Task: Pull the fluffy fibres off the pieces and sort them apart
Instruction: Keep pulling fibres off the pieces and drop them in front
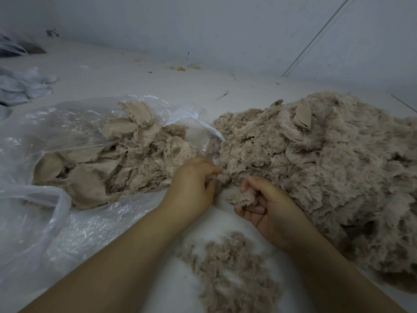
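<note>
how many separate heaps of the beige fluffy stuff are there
3. A big pile on the right, a flatter pile on the clear plastic bag at left, and a small loose heap between the forearms. More may lie out of frame.

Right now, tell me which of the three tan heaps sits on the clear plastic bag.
The left heap: flat backing pieces showing, lying on the bag. The big fluffy heap and the small loose fibre heap rest on the bare surface.
</note>
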A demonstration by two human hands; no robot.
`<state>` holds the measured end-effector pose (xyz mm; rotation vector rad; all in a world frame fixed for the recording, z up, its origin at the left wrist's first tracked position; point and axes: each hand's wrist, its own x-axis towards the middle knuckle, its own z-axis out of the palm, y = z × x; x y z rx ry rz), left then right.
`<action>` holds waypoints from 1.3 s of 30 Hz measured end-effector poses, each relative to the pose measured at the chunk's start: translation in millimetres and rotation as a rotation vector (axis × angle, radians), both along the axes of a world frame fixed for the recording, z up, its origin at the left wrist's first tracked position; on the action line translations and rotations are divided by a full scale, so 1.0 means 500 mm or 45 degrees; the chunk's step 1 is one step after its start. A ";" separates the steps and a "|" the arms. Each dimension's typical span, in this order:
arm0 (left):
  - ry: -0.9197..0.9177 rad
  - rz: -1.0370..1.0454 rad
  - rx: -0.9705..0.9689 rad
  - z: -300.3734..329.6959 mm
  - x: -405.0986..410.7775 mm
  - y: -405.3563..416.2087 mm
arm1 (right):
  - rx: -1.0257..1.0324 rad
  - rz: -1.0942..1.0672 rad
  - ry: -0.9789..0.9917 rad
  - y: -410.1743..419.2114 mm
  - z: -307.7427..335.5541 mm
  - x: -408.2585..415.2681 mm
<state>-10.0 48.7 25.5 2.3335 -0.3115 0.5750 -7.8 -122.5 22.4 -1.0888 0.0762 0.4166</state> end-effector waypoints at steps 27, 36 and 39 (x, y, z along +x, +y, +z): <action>0.270 -0.239 -0.455 0.008 -0.021 -0.039 | 0.116 0.207 -0.129 -0.009 -0.013 0.001; 0.235 -0.292 -0.776 0.028 -0.030 -0.028 | -0.086 0.068 0.008 -0.002 -0.010 0.009; 0.207 -0.305 -0.921 0.032 -0.035 -0.030 | -0.005 0.093 -0.014 0.002 0.002 0.003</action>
